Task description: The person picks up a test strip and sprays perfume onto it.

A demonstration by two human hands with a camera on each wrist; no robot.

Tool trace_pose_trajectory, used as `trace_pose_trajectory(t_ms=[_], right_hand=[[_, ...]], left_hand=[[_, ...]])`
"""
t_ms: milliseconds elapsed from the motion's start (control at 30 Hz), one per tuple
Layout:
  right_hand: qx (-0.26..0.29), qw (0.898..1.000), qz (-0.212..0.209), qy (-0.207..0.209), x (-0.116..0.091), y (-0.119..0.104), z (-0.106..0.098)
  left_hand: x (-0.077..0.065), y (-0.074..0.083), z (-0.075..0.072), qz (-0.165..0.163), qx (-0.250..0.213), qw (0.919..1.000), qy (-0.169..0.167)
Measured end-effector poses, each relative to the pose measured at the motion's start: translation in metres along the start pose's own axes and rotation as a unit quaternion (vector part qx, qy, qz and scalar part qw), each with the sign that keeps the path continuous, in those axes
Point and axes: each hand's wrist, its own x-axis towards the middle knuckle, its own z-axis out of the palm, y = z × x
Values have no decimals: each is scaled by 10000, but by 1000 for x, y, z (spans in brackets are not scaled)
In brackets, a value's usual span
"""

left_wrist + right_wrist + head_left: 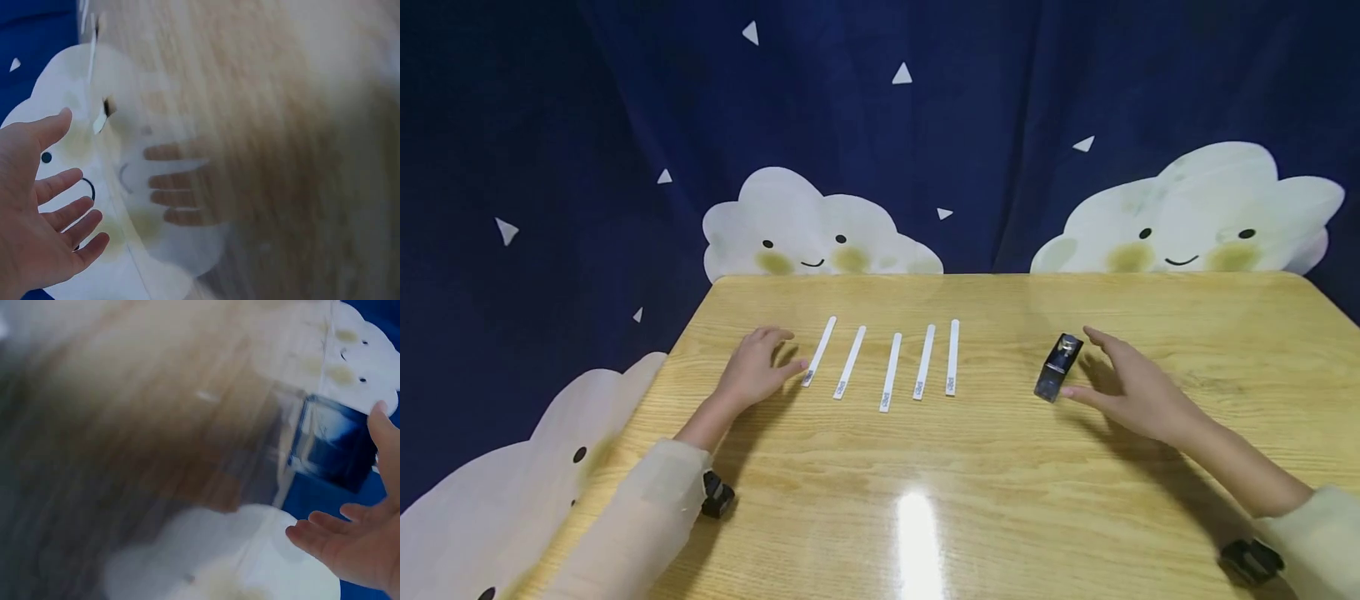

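Observation:
Several thin white strips lie spaced out in a row on the wooden table, each with a rounded far end and small dark print at its near end. My left hand (756,371) is beside the leftmost strip (820,350), fingers apart and thumb tip at its printed end; whether they touch I cannot tell. To the right of the row lies a small glossy black block-like object (1058,368), its exact kind unclear. My right hand (1138,396) stands on its right side, with the thumb close to its near end. In the right wrist view, the black object (334,444) appears between thumb and fingers, which do not close on it.
The light wooden table (820,483) has a bright light reflection near its front. Behind it hangs a dark blue curtain (985,108) with white clouds and triangles. A small black device (717,495) sits at my left wrist, and another (1251,560) at my right.

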Motion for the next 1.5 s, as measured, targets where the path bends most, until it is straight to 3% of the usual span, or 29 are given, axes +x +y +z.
trace_pose_trajectory(t_ms=[267, 733, 1067, 1500], right_hand=[[443, 9975, -11, 546, 6, -16, 16], [846, 9921, 409, 832, 12, -21, 30], [1169, 9831, 644, 1250, 9, -13, 24], [1666, 9699, 367, 1740, 13, -22, 3]], left_hand=[[-2, 1, 8, -55, -31, 10000, 40], [-1, 15, 22, 103, 200, 9993, 310], [-1, 16, 21, -277, -850, 9956, 278], [0, 23, 23, -873, -1142, 9895, 155]])
